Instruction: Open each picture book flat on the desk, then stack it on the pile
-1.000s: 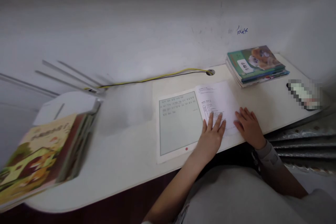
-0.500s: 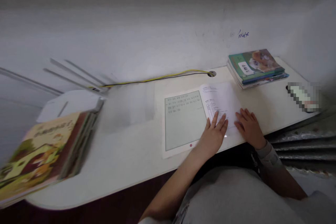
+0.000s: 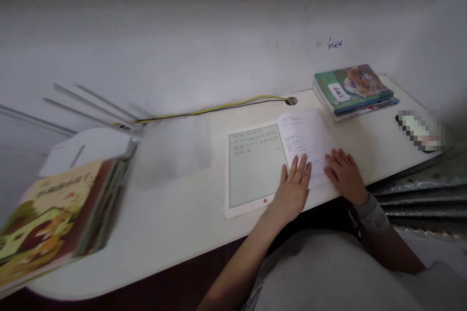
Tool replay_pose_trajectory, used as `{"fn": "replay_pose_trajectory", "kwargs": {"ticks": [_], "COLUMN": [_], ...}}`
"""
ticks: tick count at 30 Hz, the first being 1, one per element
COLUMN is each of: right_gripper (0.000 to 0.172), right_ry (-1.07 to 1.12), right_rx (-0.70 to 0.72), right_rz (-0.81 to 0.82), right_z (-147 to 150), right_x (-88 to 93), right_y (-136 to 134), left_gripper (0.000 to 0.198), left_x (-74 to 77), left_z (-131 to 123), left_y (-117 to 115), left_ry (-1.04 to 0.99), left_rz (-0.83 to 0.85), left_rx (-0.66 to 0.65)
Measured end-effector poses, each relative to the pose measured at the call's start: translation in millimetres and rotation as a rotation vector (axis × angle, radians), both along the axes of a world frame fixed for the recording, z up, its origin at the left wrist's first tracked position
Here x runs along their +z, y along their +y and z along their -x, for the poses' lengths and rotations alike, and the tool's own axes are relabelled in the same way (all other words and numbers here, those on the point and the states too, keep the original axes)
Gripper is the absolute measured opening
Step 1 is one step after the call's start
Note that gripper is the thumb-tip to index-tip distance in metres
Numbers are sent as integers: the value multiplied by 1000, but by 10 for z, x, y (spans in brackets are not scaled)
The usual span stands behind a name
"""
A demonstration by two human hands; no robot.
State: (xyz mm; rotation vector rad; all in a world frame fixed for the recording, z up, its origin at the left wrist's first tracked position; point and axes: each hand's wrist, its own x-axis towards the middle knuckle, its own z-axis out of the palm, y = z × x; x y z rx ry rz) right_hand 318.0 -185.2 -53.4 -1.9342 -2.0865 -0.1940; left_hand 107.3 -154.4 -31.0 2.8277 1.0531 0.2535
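Observation:
An open book (image 3: 308,129) with white printed pages lies on the white desk in front of me, overlapping the right side of a white-framed tablet (image 3: 255,175) that shows lines of text on a grey-green screen. My left hand (image 3: 295,187) rests flat, fingers spread, on the lower left part of the book beside the tablet's edge. At the book's lower right edge lies my right hand (image 3: 345,175), its fingers stretched out over the page edge. Neither hand grips anything.
A stack of books (image 3: 353,90) sits at the back right, and a blurred-out dark-edged object (image 3: 419,131) is near the right edge. More books (image 3: 54,218) are stacked at the left by a white device (image 3: 87,148). A yellow cable (image 3: 219,107) runs along the wall into a hole (image 3: 291,101).
My left hand has shifted slightly left and down on the page. My right hand stays at the book's edge. The view has turned slightly.

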Motion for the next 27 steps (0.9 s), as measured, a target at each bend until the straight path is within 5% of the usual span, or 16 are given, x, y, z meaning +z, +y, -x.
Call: {"fn": "replay_pose_trajectory", "kwargs": {"ticks": [6, 23, 27], "right_gripper": [45, 44, 43], "right_ry": [-30, -66, -63], "right_rx": [62, 74, 78], "right_rz": [45, 64, 54], "right_z": [0, 15, 12], "right_x": [17, 74, 74], "right_y": [-1, -8, -18], "left_gripper": [56, 51, 52], "left_x": [-11, 225, 238], "left_z": [25, -11, 46], "left_y": [-144, 44, 58], "left_ry": [119, 207, 97], "left_rz": [-64, 41, 96], "left_rx": [59, -134, -187]}}
